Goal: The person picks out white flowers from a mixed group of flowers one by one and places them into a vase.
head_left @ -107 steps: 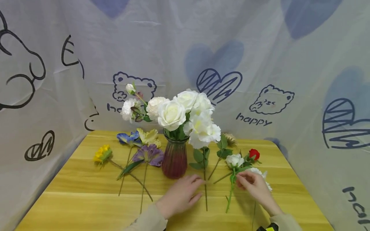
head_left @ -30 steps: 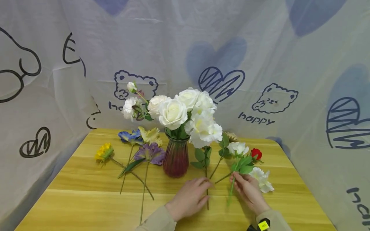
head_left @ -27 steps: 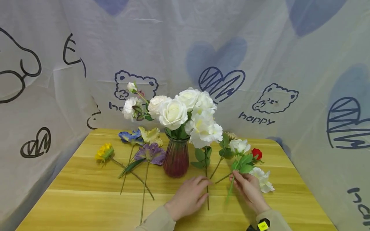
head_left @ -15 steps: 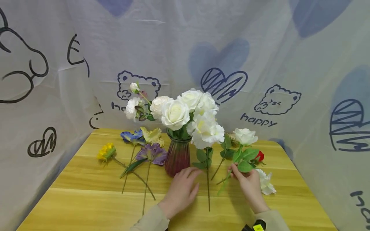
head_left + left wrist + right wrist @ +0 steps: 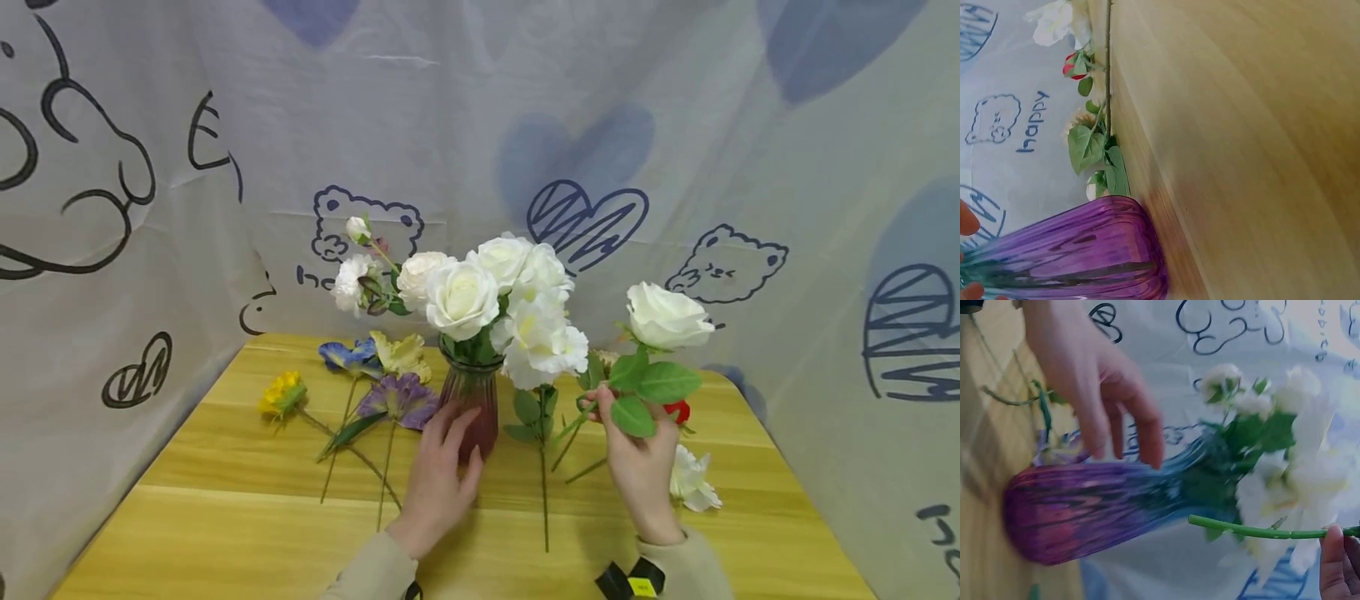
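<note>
In the head view my right hand [image 5: 637, 471] pinches the stem of a white rose [image 5: 667, 318], held up off the table with its bloom tilted up and right. The right wrist view shows the cut end of its green stem [image 5: 1254, 531] pointing toward the vase. My left hand [image 5: 438, 483] is at the purple ribbed glass vase [image 5: 471, 417], fingers spread and loosely bent beside its wall. Whether the fingertips touch the glass I cannot tell. Upright in the vase stands a bunch of white flowers [image 5: 461, 300].
Left of the vase lie a yellow flower [image 5: 283, 393], a blue flower [image 5: 351, 357], a pale yellow flower [image 5: 401, 354] and a purple flower [image 5: 397, 402]. To the right are a leafy stem [image 5: 545, 483], a red rose [image 5: 678, 411] and a white flower [image 5: 693, 479]. A printed curtain stands behind.
My right hand has taken the white rose by its stem and lifted it off the table. My left hand has moved left and forward, from beside the leafy stem to the vase.
</note>
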A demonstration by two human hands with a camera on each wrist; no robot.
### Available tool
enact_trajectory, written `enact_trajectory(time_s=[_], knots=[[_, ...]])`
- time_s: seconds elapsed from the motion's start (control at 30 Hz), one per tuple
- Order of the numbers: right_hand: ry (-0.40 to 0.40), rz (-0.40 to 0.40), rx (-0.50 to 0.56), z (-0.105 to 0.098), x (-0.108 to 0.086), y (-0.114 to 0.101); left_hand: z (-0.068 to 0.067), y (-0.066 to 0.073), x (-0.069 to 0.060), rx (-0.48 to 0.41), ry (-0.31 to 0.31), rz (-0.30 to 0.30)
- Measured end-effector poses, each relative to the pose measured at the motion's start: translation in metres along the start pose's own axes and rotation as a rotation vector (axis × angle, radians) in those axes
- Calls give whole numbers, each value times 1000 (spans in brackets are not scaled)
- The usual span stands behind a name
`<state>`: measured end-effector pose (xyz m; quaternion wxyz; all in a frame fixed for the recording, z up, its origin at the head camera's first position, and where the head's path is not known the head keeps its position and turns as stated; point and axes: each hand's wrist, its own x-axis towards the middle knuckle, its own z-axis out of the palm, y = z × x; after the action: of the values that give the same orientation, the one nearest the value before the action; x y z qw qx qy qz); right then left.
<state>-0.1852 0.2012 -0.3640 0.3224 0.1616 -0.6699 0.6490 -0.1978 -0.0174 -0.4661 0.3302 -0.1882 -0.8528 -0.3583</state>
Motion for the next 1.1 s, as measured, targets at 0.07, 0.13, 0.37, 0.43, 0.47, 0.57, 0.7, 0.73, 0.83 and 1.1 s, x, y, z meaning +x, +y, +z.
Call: enact_trajectory(time_s=[0.07,0.13,0.37,0.43,0.47,0.57,0.7,0.73,0.83,1.1], knots=[[4,-59,52,6,2,-6,-1,-2,1,-30,14,-41],[11,-111,107,12,4,-13,-2,-4,2,-63,10,-89],[83,-288,243,33,12,-36,-1,-9,5,-164,-56,-238],[107,-319,262,39,13,-40,0,-9,6,-178,-74,-260],[116,-330,272,42,14,-42,1,-10,6,-183,-84,-271],[141,-363,285,50,16,-48,2,-10,6,-198,-102,-295],[170,-394,244,61,16,-56,3,-12,7,-212,-107,-307],[179,-407,231,63,16,-57,3,-12,7,-213,-106,-307],[192,-435,225,73,13,-60,4,-13,7,-218,-107,-308],[160,-458,168,98,16,-55,6,-15,7,-211,-103,-305]])
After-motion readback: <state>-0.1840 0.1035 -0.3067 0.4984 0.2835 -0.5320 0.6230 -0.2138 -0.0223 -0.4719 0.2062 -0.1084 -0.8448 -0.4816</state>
